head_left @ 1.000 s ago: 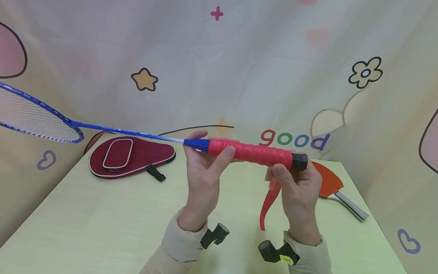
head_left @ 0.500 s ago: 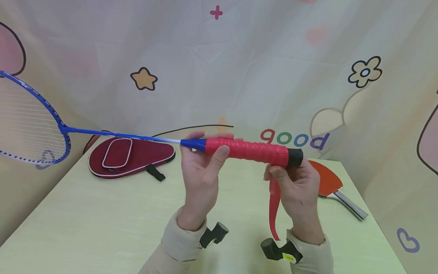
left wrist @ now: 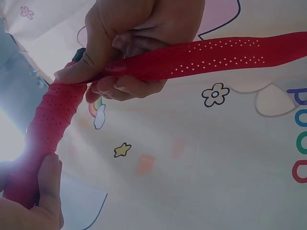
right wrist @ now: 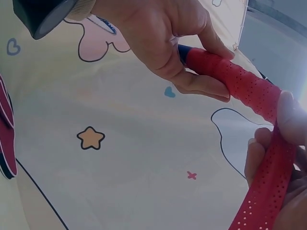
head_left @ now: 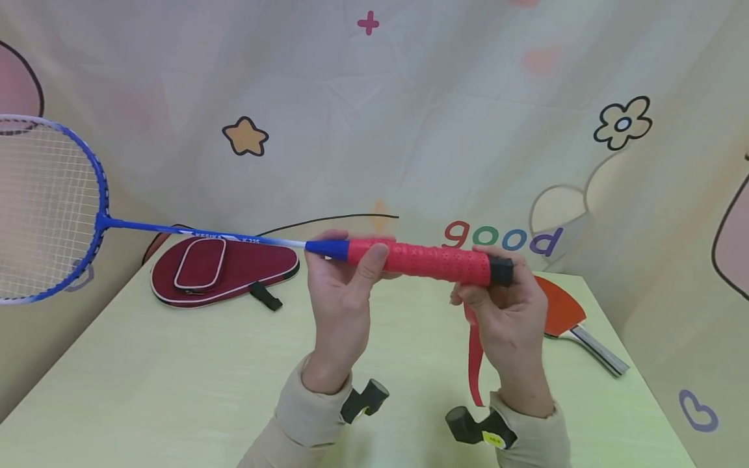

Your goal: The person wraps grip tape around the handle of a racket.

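Note:
A blue badminton racket (head_left: 136, 225) is held up level above the table, strung head at the left. Red perforated grip tape (head_left: 439, 262) is wound round its handle, from the blue cone (head_left: 328, 249) to the black butt end (head_left: 501, 271). My left hand (head_left: 341, 315) grips the handle near the cone, thumb along the front. Beside the butt, my right hand (head_left: 512, 325) pinches the tape against the handle between thumb and fingers. A loose tape tail (left wrist: 225, 56) runs out from those right fingers and hangs down in the head view.
A dark red zipped paddle case (head_left: 246, 263) with a black strap (head_left: 266, 296) lies at the table's back left. Behind my right hand, a table tennis paddle (head_left: 597, 351) rests at the right side. A printed curtain (head_left: 468, 130) stands behind the table.
The racket has turned about its length, so its head now shows more face-on. The handle has shifted slightly left. The tape tail has swung right, and my right fingers have come up behind the butt.

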`<action>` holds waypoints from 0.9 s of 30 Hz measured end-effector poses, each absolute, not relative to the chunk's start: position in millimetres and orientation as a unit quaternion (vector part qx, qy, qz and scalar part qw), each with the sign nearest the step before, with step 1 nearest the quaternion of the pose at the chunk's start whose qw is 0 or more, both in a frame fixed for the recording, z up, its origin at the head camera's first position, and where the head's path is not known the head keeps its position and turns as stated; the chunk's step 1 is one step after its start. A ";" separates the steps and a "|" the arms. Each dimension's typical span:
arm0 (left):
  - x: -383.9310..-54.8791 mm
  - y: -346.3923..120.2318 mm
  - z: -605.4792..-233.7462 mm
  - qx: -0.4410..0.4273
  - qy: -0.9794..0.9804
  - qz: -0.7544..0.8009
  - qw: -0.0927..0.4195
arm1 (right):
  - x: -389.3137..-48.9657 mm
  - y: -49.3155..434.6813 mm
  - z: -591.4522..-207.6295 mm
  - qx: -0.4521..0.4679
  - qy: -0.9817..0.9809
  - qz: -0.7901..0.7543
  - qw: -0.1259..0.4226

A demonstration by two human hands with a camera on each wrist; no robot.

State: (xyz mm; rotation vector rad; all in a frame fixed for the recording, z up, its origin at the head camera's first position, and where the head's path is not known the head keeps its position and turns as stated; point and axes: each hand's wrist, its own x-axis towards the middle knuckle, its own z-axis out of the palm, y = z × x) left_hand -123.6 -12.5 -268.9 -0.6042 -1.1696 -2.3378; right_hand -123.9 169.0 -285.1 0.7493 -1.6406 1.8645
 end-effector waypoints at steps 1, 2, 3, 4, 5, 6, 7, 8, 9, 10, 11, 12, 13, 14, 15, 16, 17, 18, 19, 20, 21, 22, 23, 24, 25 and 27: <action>-123.5 -12.7 -268.9 -0.217 -0.426 -0.848 0.227 | -124.1 169.1 -285.1 0.277 -0.605 0.698 0.266; -123.6 -13.0 -268.9 -0.215 -0.428 -0.848 0.226 | -124.0 169.1 -285.3 0.277 -0.601 0.702 0.263; -123.6 -13.1 -268.9 -0.214 -0.430 -0.849 0.222 | -123.8 169.1 -285.5 0.276 -0.597 0.706 0.261; -123.6 -13.2 -268.8 -0.213 -0.430 -0.850 0.218 | -123.7 169.2 -285.8 0.278 -0.591 0.711 0.259; -123.7 -13.3 -268.9 -0.212 -0.430 -0.851 0.213 | -123.5 169.1 -286.2 0.280 -0.586 0.715 0.258; -123.8 -13.3 -268.9 -0.210 -0.431 -0.852 0.209 | -123.4 169.2 -286.6 0.280 -0.583 0.718 0.258; -123.8 -13.3 -268.9 -0.209 -0.431 -0.853 0.205 | -123.0 169.2 -287.1 0.279 -0.579 0.721 0.258; -123.9 -13.2 -268.9 -0.208 -0.431 -0.855 0.201 | -122.6 169.3 -287.5 0.279 -0.577 0.722 0.262; -123.7 -13.0 -268.7 -0.209 -0.428 -0.857 0.196 | -122.1 169.4 -287.7 0.275 -0.577 0.722 0.265; -123.7 -12.9 -268.5 -0.211 -0.427 -0.858 0.192 | -121.7 169.4 -287.9 0.270 -0.578 0.721 0.270; -123.4 -12.8 -268.1 -0.214 -0.425 -0.859 0.189 | -121.4 169.4 -288.0 0.265 -0.580 0.720 0.275; -123.3 -12.6 -267.6 -0.222 -0.420 -0.860 0.186 | -121.2 169.2 -287.9 0.260 -0.582 0.718 0.278; -123.2 -12.4 -267.3 -0.231 -0.413 -0.862 0.183 | -120.7 169.0 -287.9 0.254 -0.584 0.718 0.280; -123.0 -12.3 -266.9 -0.241 -0.407 -0.863 0.179 | -120.6 168.7 -287.7 0.248 -0.585 0.720 0.280; -122.8 -12.3 -266.5 -0.251 -0.402 -0.863 0.176 | -120.7 168.2 -287.6 0.243 -0.583 0.724 0.277; -122.7 -12.3 -266.3 -0.259 -0.398 -0.863 0.175 | -120.5 167.9 -287.3 0.238 -0.582 0.728 0.274; -122.6 -12.4 -266.2 -0.267 -0.393 -0.862 0.175 | -120.4 167.6 -287.0 0.233 -0.583 0.730 0.271; -122.6 -12.6 -266.2 -0.273 -0.392 -0.861 0.177 | -120.3 167.5 -286.7 0.231 -0.585 0.730 0.267; -122.3 -12.9 -266.2 -0.272 -0.394 -0.859 0.181 | -120.3 167.3 -286.4 0.228 -0.588 0.730 0.264; -122.2 -13.3 -266.3 -0.269 -0.397 -0.858 0.186 | -120.4 167.4 -286.1 0.228 -0.592 0.727 0.261; -122.2 -13.5 -266.6 -0.265 -0.401 -0.856 0.191 | -120.4 167.7 -285.9 0.230 -0.600 0.721 0.261; -122.3 -13.8 -266.9 -0.261 -0.404 -0.855 0.195 | -120.6 168.3 -285.7 0.236 -0.605 0.714 0.262; -122.3 -13.9 -267.1 -0.257 -0.407 -0.854 0.199 | -121.0 168.8 -285.6 0.243 -0.609 0.708 0.264; -122.4 -13.8 -267.3 -0.253 -0.411 -0.852 0.202 | -121.5 169.3 -285.6 0.252 -0.610 0.702 0.267; -122.5 -13.7 -267.5 -0.248 -0.413 -0.852 0.203 | -122.1 169.5 -285.8 0.259 -0.609 0.700 0.269; -122.6 -13.4 -267.8 -0.242 -0.418 -0.852 0.201 | -123.3 170.1 -286.4 0.271 -0.601 0.699 0.276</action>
